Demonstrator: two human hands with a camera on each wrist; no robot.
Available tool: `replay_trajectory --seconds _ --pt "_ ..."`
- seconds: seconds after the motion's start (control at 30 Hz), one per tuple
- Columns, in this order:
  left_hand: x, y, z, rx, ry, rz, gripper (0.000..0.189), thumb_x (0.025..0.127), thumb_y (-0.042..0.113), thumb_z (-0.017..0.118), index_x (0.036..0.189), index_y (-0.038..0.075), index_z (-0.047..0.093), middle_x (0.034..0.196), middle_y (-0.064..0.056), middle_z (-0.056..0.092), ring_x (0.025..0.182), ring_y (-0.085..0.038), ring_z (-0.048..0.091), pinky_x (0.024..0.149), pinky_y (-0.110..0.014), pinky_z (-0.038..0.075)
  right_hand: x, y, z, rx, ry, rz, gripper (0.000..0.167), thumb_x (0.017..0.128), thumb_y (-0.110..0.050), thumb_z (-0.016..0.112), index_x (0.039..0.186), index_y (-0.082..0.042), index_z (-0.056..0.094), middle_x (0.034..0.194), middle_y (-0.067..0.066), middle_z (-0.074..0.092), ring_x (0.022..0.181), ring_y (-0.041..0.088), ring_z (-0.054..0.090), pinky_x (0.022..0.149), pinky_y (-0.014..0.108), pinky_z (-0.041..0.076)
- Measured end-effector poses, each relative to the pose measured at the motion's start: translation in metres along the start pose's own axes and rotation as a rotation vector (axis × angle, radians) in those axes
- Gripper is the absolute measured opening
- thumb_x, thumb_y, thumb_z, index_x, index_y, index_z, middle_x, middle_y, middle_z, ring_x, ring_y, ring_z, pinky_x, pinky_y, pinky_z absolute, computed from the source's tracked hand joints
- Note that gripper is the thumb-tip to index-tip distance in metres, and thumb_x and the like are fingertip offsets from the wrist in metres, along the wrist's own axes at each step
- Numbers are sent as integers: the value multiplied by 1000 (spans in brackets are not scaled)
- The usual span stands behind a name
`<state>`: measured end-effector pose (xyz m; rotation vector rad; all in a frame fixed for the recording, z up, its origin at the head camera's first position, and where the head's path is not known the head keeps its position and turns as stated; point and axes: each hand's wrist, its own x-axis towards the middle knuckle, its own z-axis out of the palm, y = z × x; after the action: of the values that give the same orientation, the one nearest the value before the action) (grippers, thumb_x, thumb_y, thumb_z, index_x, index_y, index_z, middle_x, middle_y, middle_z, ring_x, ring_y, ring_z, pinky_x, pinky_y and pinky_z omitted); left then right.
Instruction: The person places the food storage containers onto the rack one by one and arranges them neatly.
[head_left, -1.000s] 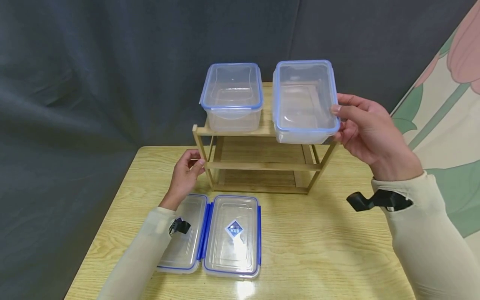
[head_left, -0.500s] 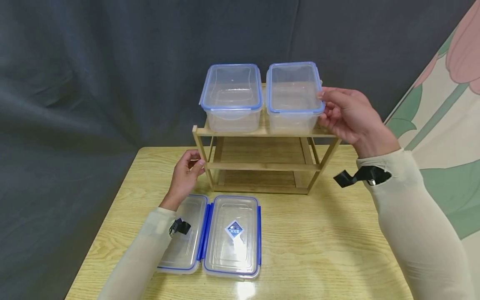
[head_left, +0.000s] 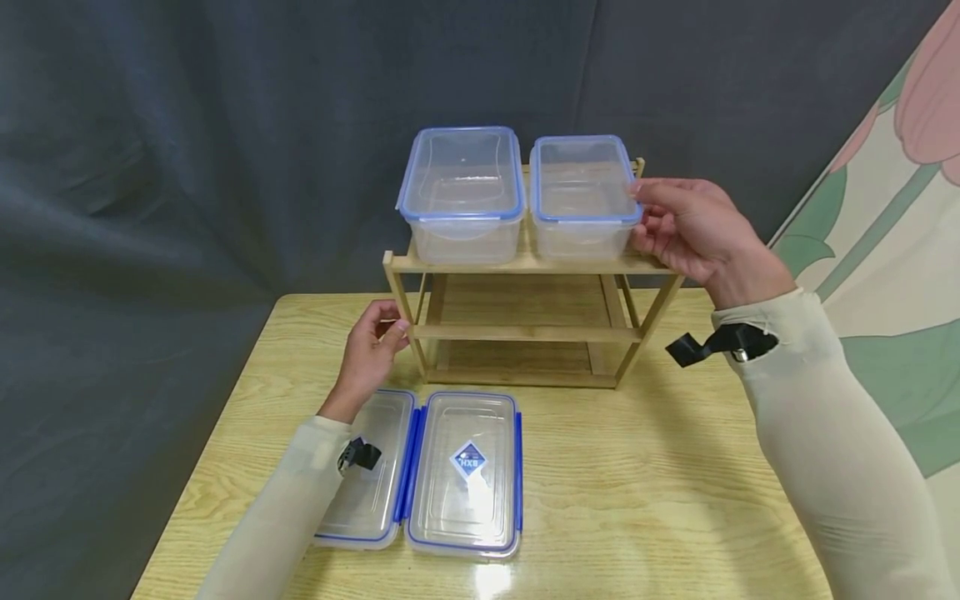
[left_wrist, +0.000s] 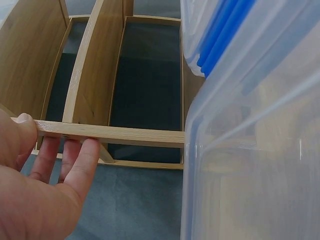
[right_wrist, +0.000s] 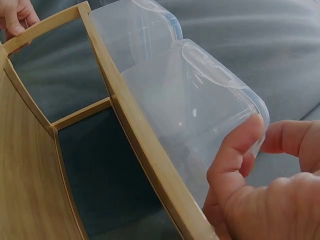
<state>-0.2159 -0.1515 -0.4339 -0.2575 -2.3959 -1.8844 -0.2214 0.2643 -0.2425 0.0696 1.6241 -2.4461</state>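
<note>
On the top shelf of a wooden rack (head_left: 525,333) stand two clear plastic food containers with light blue rimmed lids. My right hand (head_left: 693,225) grips the right container (head_left: 585,237) at its right side, thumb at the lid's edge and fingers below. This container sits close beside the left container (head_left: 465,237). In the right wrist view, thumb and forefinger pinch its lid corner (right_wrist: 257,115). My left hand (head_left: 371,346) holds the rack's left side post (left_wrist: 115,134) between thumb and fingers, lower down, as the left wrist view shows.
Two flat clear containers with dark blue clips lie side by side on the table (head_left: 637,492) before the rack. The right flat container (head_left: 465,508) bears a blue diamond label; my left forearm partly covers the left flat container (head_left: 371,500). A dark curtain (head_left: 187,167) hangs behind.
The right container has come left and down onto the top shelf beside the other one, my right hand moving with it. My left hand has stayed on the rack.
</note>
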Motion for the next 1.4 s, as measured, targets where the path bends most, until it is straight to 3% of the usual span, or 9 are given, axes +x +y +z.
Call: replay_trajectory --seconds 0.27,0.53,0.67,0.83,0.97,1.13,1.4 --pt "1 0 0 -16 -1 2 22 110 8 54 130 -1 54 123 -18 57 117 -32 63 98 -33 65 2 0 -3 -38 17 -6 36 98 -9 76 130 -2 61 99 13 69 68 16 64 53 23 60" --pt "1 2 0 -19 6 1 21 110 7 55 129 -1 55 122 -17 58 114 -29 63 97 -34 65 3 -2 -4 -79 25 -13 42 96 -12 79 132 -5 60 95 12 74 65 17 67 52 24 60" --pt "2 1 0 -19 3 1 22 110 7 54 130 0 55 123 -17 58 115 -30 63 99 -36 64 -1 -2 -5 -96 17 -43 51 96 -10 78 139 -5 53 103 11 74 71 18 70 58 25 64" --pt "3 -1 1 -32 0 6 23 110 7 54 131 -1 54 124 -18 57 116 -32 63 101 -37 64 -13 2 -7 -181 35 -95 72 96 -11 79 157 -7 41 127 7 62 92 18 74 74 25 68" --pt "3 -1 1 -34 -2 8 23 110 7 55 131 -1 54 124 -18 57 116 -32 63 100 -37 64 -26 12 -11 -241 45 -158 82 95 -14 79 164 -7 35 126 6 55 98 17 73 81 25 68" --pt "2 -1 2 -30 -10 11 23 110 7 54 131 1 55 125 -18 56 116 -33 63 100 -38 64 -46 27 -14 -215 44 -281 70 97 -7 75 159 -6 42 116 7 58 98 19 74 82 27 68" --pt "4 1 5 -38 -5 10 23 109 7 55 131 -1 55 125 -18 56 117 -33 63 99 -34 64 -79 58 -10 -143 1 -427 49 101 5 65 148 -5 53 119 9 61 99 18 72 80 26 67"
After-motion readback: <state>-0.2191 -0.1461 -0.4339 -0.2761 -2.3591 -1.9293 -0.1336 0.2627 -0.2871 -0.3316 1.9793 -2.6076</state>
